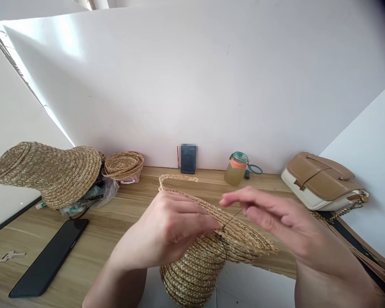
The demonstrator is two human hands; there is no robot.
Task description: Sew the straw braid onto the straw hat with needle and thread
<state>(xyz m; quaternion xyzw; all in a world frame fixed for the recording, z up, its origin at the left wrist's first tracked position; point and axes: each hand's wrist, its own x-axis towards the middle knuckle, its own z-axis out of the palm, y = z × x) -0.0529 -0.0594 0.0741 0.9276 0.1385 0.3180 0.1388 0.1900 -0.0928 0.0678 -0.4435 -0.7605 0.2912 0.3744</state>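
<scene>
Left hand [170,229] grips a light, pliable straw hat [208,252] by its brim; right hand [276,220] pinches a needle [232,217] just beside it.

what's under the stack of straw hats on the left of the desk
Crumpled clear plastic with something dark and green inside pokes out beneath the stack of straw hats. The hats cover the rest.

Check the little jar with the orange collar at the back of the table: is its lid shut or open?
Shut. The jar stands upright on the table with its green lid seated flat on the orange collar, and yellowish liquid fills the body.
</scene>
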